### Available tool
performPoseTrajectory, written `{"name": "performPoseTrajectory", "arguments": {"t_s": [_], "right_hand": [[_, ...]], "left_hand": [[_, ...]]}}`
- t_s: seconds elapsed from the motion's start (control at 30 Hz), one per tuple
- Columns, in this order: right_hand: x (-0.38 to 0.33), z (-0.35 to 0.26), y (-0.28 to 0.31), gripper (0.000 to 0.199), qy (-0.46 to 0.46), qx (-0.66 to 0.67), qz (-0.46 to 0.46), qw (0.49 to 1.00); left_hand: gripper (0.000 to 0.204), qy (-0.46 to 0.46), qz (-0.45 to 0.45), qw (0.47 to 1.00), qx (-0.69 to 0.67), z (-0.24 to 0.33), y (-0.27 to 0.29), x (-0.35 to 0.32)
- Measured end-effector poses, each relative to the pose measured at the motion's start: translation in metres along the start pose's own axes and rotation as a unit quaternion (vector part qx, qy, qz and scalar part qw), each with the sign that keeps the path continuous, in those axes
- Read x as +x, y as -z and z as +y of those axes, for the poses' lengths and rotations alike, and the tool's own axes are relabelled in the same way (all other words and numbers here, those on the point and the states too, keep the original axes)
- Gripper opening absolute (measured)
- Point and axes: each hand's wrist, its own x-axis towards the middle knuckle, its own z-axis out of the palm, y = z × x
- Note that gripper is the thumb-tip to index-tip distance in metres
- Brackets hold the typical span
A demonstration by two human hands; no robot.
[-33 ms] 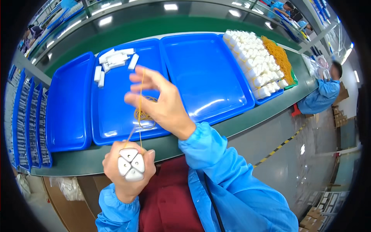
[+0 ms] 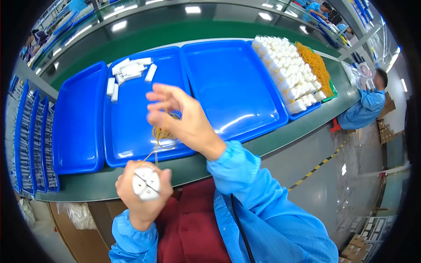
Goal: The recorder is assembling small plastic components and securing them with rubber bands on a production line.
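Observation:
My left hand (image 2: 144, 195) grips a bundle of white plastic pieces (image 2: 146, 183), whose rounded wedge-shaped ends face up. From the bundle a thin yellow rubber band (image 2: 156, 153) stretches upward and crosses over itself. My right hand (image 2: 186, 118) is above it, fingers curled and somewhat blurred, with the band's upper end at them; the exact hold is hard to see. Behind the right hand, loose yellow rubber bands (image 2: 164, 133) lie in the middle blue tray (image 2: 127, 109). Several white pieces (image 2: 129, 69) rest at that tray's far end.
A blue tray (image 2: 79, 122) stands left, another (image 2: 232, 87) right. Farther right are stacked white banded bundles (image 2: 287, 70) and a heap of yellow rubber bands (image 2: 313, 65). Filled blue racks (image 2: 33, 144) stand at far left. A co-worker (image 2: 364, 105) sits at the right.
The band was a long, taut loop over my right fingers; now it crosses itself just above the bundle. My right hand has turned and shifted slightly; the left still grips the bundle.

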Motion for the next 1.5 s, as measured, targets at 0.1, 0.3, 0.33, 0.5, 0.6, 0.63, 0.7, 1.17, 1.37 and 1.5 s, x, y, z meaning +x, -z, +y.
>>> {"name": "performPoseTrajectory", "arguments": {"t_s": [0.1, 0.3, 0.33, 0.5, 0.6, 0.63, 0.7, 1.17, 1.37, 1.5], "right_hand": [[-0.029, -0.029, -0.002, 0.091, 0.079, -0.147, -0.177, 0.97], [-0.041, -0.058, 0.025, 0.068, 0.108, -0.492, -0.247, 0.828], [-0.046, -0.059, 0.023, 0.067, 0.109, -0.479, -0.252, 0.834], [-0.052, -0.056, 0.007, 0.053, 0.259, -0.482, -0.094, 0.832], [-0.046, -0.046, 0.006, 0.061, 0.413, -0.485, 0.044, 0.77], [-0.047, -0.053, 0.006, 0.071, 0.351, -0.449, 0.002, 0.822], [-0.048, -0.056, 0.008, 0.097, 0.234, -0.232, -0.033, 0.944], [-0.057, -0.086, 0.011, 0.026, 0.252, -0.276, -0.389, 0.842], [-0.065, -0.047, -0.006, 0.051, 0.475, -0.382, -0.183, 0.771], [-0.058, -0.042, -0.022, 0.104, -0.059, 0.19, -0.098, 0.975]], "left_hand": [[0.026, 0.172, -0.026, 0.983, -0.051, -0.018, 0.006, 0.0], [0.023, 0.191, -0.076, 0.972, -0.114, -0.016, 0.022, 0.003], [0.023, 0.216, -0.094, 0.96, -0.152, -0.014, 0.024, 0.004], [0.023, 0.213, -0.137, 0.952, -0.169, -0.002, 0.015, 0.002], [0.025, 0.162, -0.153, 0.966, -0.129, -0.003, 0.003, -0.004], [0.024, 0.156, -0.162, 0.964, -0.142, -0.002, 0.002, -0.001], [0.024, 0.206, -0.164, 0.947, -0.185, 0.004, 0.004, 0.01], [0.024, 0.369, -0.276, 0.751, -0.473, -0.012, 0.039, 0.009], [0.037, 0.415, -0.235, 0.625, -0.618, -0.02, -0.009, -0.029], [0.049, 0.189, 0.051, 0.862, -0.467, -0.004, 0.002, 0.002]]}}
